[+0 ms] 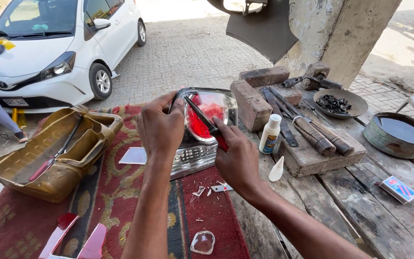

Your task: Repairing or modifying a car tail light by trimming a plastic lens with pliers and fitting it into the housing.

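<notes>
Outdoors, on a worn wooden bench partly covered by a red patterned carpet, stands a clear-and-red plastic car tail lamp. Left hand grips its upper left edge with curled fingers. Right hand pinches a red-handled knife against the lens.

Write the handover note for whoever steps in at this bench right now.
Left hand: grip on the top left edge of the tail lamp, steadying it on the patterned rug.
Right hand: grip shut on a red-handled blade, tip against the red lens.
Done: small chips lie on the rug in front of the lamp.
Left: the blade is in the lens; work unfinished.
Glue bottle and its cap stand on the planks to the right.
</notes>
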